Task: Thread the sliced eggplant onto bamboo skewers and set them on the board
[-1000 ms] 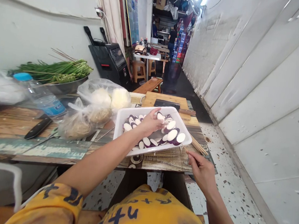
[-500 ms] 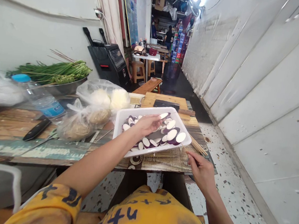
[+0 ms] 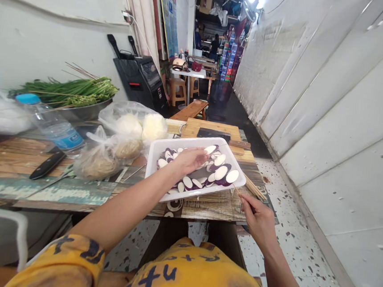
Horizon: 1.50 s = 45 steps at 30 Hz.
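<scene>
1. My left hand [image 3: 186,158] reaches out to 12 o'clock over the white tray [image 3: 164,143], forearm extended, palm down. Thumb and fingertips pinch one eggplant slice [image 3: 210,149] by its edge, above the far side of the tray. Gripping the edge leaves the pale cut faces free, in my judgement.
2. The other slices [image 3: 220,172] lie overlapped in the tray. It sits at the near edge of the table [image 3: 73,189], within easy reach of both hands.
3. My right hand [image 3: 260,221] rests low at 2 o'clock, just off the table edge, wrist bent. Its fingers are pressed together around a thin skewer [image 3: 237,192], tip aimed at 11 o'clock toward the tray corner.
4. A loose bundle of skewers [image 3: 254,187] lies at 3 o'clock of the tray, just beside it.
</scene>
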Each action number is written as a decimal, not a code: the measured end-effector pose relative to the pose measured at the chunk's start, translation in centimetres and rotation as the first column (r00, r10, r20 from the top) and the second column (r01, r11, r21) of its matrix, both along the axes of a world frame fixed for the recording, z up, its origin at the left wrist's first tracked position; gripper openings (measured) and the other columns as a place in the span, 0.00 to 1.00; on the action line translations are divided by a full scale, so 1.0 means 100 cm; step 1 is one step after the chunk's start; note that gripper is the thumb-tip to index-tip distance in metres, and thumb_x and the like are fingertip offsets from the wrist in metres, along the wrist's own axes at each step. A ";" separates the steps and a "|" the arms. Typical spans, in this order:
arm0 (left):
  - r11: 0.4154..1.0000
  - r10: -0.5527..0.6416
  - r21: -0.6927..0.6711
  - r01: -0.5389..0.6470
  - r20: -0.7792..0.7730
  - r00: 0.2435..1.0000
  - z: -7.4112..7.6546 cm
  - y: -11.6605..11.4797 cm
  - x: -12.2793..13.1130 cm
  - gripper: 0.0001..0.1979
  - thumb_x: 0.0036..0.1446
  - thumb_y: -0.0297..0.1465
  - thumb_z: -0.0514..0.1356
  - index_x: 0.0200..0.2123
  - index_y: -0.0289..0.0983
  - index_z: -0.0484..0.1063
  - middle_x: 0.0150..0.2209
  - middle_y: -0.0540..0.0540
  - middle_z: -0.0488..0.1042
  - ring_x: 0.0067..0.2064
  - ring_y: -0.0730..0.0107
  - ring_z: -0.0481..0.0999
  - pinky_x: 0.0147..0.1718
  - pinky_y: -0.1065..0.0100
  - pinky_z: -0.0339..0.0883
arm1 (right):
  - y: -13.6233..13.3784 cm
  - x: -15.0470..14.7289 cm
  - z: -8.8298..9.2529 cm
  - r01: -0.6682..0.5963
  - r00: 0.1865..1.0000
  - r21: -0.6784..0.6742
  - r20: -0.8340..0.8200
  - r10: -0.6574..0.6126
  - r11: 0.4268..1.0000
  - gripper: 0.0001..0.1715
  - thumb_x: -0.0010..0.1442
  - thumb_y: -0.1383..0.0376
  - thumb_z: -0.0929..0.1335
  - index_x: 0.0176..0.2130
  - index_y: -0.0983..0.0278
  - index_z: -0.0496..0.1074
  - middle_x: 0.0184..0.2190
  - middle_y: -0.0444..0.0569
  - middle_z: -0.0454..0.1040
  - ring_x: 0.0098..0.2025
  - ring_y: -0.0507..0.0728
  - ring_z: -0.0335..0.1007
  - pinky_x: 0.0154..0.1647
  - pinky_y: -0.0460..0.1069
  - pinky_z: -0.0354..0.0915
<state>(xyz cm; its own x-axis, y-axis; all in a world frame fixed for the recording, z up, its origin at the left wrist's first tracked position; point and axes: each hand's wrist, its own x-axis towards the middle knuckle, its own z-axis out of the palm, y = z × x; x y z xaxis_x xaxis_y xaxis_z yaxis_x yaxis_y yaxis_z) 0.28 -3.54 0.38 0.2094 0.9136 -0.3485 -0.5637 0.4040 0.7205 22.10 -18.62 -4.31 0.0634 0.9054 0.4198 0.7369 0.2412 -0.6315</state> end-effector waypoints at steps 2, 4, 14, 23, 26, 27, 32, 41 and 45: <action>1.000 -0.004 0.009 0.004 0.001 1.000 -0.001 0.000 0.000 0.06 0.46 0.14 0.58 0.25 0.28 0.68 0.24 0.44 0.71 0.29 0.74 0.74 0.26 0.78 0.69 | 0.000 0.000 0.001 -0.006 1.000 0.005 0.007 0.006 1.000 0.15 0.59 0.62 0.62 0.40 0.65 0.75 0.32 0.51 0.77 0.35 0.57 0.73 0.36 0.51 0.69; 1.000 -0.002 0.013 0.002 -0.003 1.000 -0.001 0.000 -0.001 0.06 0.46 0.14 0.58 0.24 0.28 0.68 0.24 0.44 0.71 0.28 0.75 0.73 0.27 0.78 0.69 | 0.000 -0.001 0.001 -0.008 1.000 0.012 0.016 0.008 1.000 0.16 0.59 0.62 0.62 0.40 0.65 0.75 0.32 0.51 0.77 0.35 0.57 0.73 0.37 0.51 0.69; 1.000 -0.002 0.031 0.001 0.014 1.000 0.000 0.000 -0.001 0.09 0.47 0.14 0.58 0.33 0.27 0.71 0.26 0.44 0.72 0.28 0.76 0.73 0.27 0.77 0.69 | -0.001 -0.001 -0.001 -0.008 0.999 0.031 0.038 0.007 0.999 0.15 0.58 0.63 0.62 0.40 0.64 0.75 0.31 0.51 0.77 0.34 0.57 0.74 0.36 0.51 0.70; 0.999 0.015 0.029 -0.014 -0.010 1.000 0.005 -0.003 0.001 0.05 0.49 0.16 0.58 0.27 0.29 0.69 0.24 0.45 0.70 0.23 0.80 0.69 0.21 0.80 0.64 | 0.000 -0.002 0.000 -0.016 0.999 0.037 0.046 0.014 0.999 0.15 0.59 0.63 0.62 0.40 0.64 0.75 0.31 0.51 0.77 0.34 0.57 0.74 0.36 0.51 0.70; 0.999 0.030 0.030 -0.029 -0.032 0.999 0.007 -0.004 0.002 0.05 0.48 0.15 0.58 0.26 0.29 0.69 0.23 0.46 0.69 0.23 0.80 0.69 0.20 0.80 0.63 | 0.000 -0.002 0.001 -0.018 0.998 0.020 0.052 0.016 1.000 0.15 0.59 0.63 0.61 0.40 0.64 0.75 0.32 0.51 0.77 0.35 0.57 0.73 0.36 0.51 0.69; 0.999 0.033 0.034 -0.032 -0.040 0.999 0.007 -0.005 0.002 0.05 0.48 0.15 0.58 0.26 0.29 0.69 0.23 0.46 0.69 0.23 0.80 0.69 0.20 0.80 0.63 | -0.001 -0.002 0.001 -0.017 0.998 0.016 0.053 0.016 1.000 0.15 0.59 0.63 0.61 0.40 0.65 0.75 0.32 0.51 0.77 0.35 0.57 0.73 0.36 0.51 0.69; 0.997 0.044 0.064 -0.039 -0.079 0.996 0.006 -0.006 0.003 0.05 0.49 0.16 0.58 0.26 0.28 0.69 0.23 0.46 0.69 0.23 0.80 0.69 0.21 0.80 0.64 | -0.002 -0.002 0.003 -0.006 0.998 0.015 0.061 0.005 1.000 0.16 0.59 0.63 0.61 0.40 0.64 0.75 0.31 0.50 0.77 0.33 0.57 0.74 0.35 0.50 0.70; 0.997 0.031 0.075 -0.023 -0.101 0.994 0.003 -0.008 0.005 0.06 0.49 0.16 0.59 0.23 0.29 0.68 0.22 0.45 0.70 0.24 0.80 0.71 0.22 0.81 0.65 | -0.001 -0.005 0.004 0.003 0.997 0.016 0.072 -0.004 1.000 0.16 0.58 0.63 0.62 0.39 0.65 0.75 0.30 0.50 0.77 0.33 0.57 0.74 0.36 0.50 0.70; 0.996 0.018 0.090 -0.008 -0.110 0.994 0.001 -0.009 0.006 0.06 0.49 0.16 0.59 0.23 0.29 0.67 0.21 0.46 0.70 0.22 0.80 0.70 0.22 0.80 0.65 | -0.002 -0.006 0.006 0.007 0.997 0.010 0.073 -0.007 1.000 0.16 0.59 0.63 0.61 0.40 0.66 0.75 0.30 0.51 0.77 0.33 0.56 0.74 0.36 0.50 0.69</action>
